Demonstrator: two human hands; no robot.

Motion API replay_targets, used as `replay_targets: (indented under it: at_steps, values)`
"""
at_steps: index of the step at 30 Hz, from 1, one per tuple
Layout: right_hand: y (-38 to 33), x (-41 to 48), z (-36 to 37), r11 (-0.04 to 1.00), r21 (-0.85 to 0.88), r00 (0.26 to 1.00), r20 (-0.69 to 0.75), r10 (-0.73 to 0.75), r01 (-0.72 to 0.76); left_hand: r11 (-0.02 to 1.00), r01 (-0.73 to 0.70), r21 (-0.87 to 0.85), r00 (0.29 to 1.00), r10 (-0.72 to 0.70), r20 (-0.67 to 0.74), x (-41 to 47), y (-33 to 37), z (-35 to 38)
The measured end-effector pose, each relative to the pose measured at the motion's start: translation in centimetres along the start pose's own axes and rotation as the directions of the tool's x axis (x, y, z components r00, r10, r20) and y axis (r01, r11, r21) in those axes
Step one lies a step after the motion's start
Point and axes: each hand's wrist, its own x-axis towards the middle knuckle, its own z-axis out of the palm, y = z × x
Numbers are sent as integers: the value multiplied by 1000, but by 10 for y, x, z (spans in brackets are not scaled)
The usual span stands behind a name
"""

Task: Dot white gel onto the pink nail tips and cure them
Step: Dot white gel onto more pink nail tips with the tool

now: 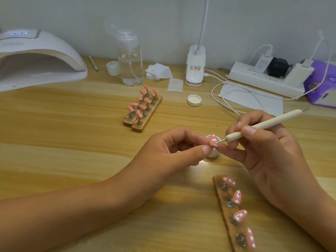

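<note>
Step in hand: dotting. Tip [212,140], centre frame: pinched by fingers of your left hand [169,151], over the pot [213,154]. Pen [261,125]: gripped by your right hand [267,144], point on tip. Strip [217,181], lower right: four dotted tips. Next, likely: seat it there, then lamp [38,57], upper left.

Qty: 10 plain tips [147,100], 5 dotted tips [240,215], 3 wood holders [217,180].
</note>
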Motion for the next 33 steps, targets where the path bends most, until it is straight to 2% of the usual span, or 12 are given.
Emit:
replay_targets:
  at_steps: [12, 17, 19, 21, 24, 26, 28, 30, 33]
  values:
    - [1, 0, -1, 1000, 11, 1000, 19, -2, 2, 1000, -6, -10, 1000, 6, 7, 0, -1, -1]
    - [-3, 6, -11, 998, 20, 997, 37, -68, 68, 1000, -14, -19, 1000, 15, 27, -1, -2, -1]
    - [-7, 10, -20, 993, -46, 993, -44, -113, 111, 1000, -17, -7, 999, 17, 50, -1, -2, 0]
    - [-11, 13, -28, 969, -203, 980, -111, -165, 140, 1000, -20, -1, 998, 20, 63, -2, -2, 2]
    - [-13, 13, -33, 867, -484, 970, -128, -209, 123, 999, -40, -14, 997, 41, 64, -4, 0, 2]
    - [-11, 13, -33, 839, -535, 969, -137, -206, 103, 998, -59, 6, 994, 58, 88, -9, 2, 5]
    - [-10, 11, -31, 801, -592, 966, -141, -216, 93, 993, -101, 58, 987, 92, 135, -17, 6, 10]
    - [-8, 14, -30, 753, -652, 969, -120, -216, 87, 957, -221, 190, 967, 189, 173, -25, 6, 16]
    - [-7, 13, -29, 750, -658, 970, -133, -204, 67, 793, -455, 405, 886, 356, 297, -36, 5, 24]
